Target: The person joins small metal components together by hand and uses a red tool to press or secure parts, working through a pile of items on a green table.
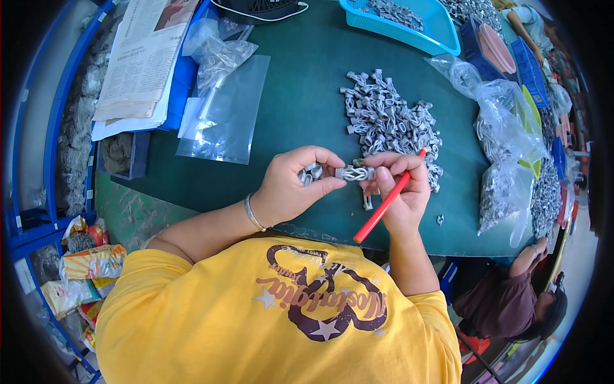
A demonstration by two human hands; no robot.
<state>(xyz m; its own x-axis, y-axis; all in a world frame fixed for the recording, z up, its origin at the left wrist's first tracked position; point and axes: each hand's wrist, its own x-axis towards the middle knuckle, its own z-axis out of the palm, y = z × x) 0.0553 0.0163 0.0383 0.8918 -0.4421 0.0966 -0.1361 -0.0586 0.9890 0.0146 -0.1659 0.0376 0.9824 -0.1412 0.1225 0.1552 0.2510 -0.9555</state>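
Between my two hands is a small grey twisted metal piece (355,173) with ribbed ends. My left hand (284,185) pinches one end of it between thumb and forefinger, and several similar grey pieces (310,173) sit in that palm. The other end is in the fingertips of my right hand (409,201), which also keeps a red pen (382,212) slanting across its fingers. Just beyond the right hand, a pile of the same grey pieces (384,112) is spread over the green tabletop (300,83).
At the upper left, clear plastic bags (224,128) lie beside a stack of newspapers (144,57). A turquoise basket (409,38) stands at the far edge. Filled plastic bags (505,147) line the right side. Another person (505,304) sits at the lower right.
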